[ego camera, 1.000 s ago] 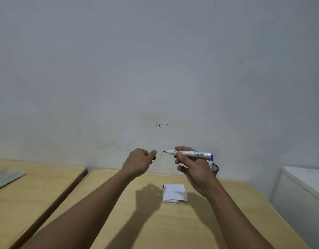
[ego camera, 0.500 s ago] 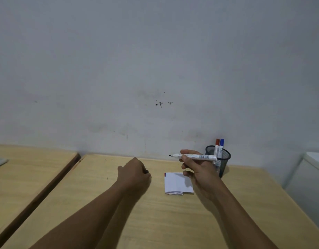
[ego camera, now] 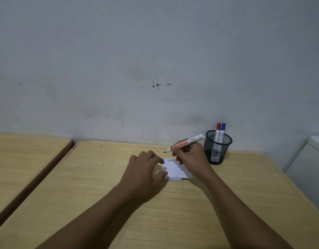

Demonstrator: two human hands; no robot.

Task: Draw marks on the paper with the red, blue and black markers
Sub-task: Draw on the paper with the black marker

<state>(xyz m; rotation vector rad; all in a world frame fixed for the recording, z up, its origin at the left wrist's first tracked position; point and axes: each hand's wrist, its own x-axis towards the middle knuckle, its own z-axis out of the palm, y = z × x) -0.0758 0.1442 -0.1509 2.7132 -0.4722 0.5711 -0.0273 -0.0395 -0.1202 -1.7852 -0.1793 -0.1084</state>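
A small folded white paper (ego camera: 175, 168) lies on the wooden table (ego camera: 200, 212). My left hand (ego camera: 146, 171) rests curled on the paper's left edge; the black cap it held earlier is hidden. My right hand (ego camera: 190, 154) grips the uncapped black marker (ego camera: 185, 143), a white barrel with red lettering. Its black tip points down and left, just above the paper's far left corner. The red marker (ego camera: 218, 128) and the blue marker (ego camera: 223, 128) stand capped in a black mesh cup (ego camera: 218, 150) behind my right hand.
A second wooden table (ego camera: 23, 159) stands on the left across a narrow dark gap. A white cabinet or appliance (ego camera: 311, 162) stands at the right edge. The grey wall (ego camera: 155, 60) runs right behind both tables.
Both hands dropped from mid-air to the table. The left hand moved right onto the paper's edge. The marker swung from level to a slanted writing grip over the paper.
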